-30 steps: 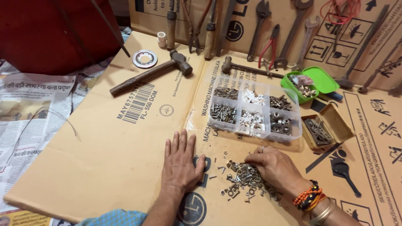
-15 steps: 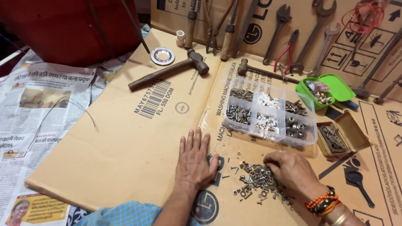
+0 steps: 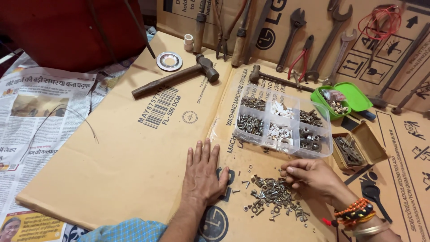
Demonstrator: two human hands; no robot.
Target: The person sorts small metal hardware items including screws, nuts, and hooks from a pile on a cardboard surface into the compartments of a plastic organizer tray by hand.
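While the left hand (image 3: 204, 172) lies flat on the cardboard sheet (image 3: 134, 148), palm down with its fingers spread and straight, holding nothing, the right hand (image 3: 313, 179) rests at the upper right edge of a loose pile of screws and nuts (image 3: 271, 197). Its fingers are curled in and pinched narrow at the tips, touching the small metal pieces; whether a piece is actually gripped between them cannot be told. Beaded bracelets and a metal bangle sit on that wrist. The pile lies between the two hands, at about three o'clock from the left hand and just beside it.

At twelve o'clock from the pile, near it, stands a clear plastic compartment box (image 3: 282, 123) holding sorted screws, white plugs and nuts. At two o'clock from the right hand is a small open cardboard box (image 3: 358, 150) of dark metal parts, and beyond it an open green container (image 3: 342, 98). A hammer (image 3: 177, 76) lies at eleven o'clock from the left hand, well apart, with a second hammer (image 3: 268, 78) just beyond the compartment box. Wrenches and pliers lean against the far cardboard. Newspaper (image 3: 36, 116) covers the floor at nine o'clock.
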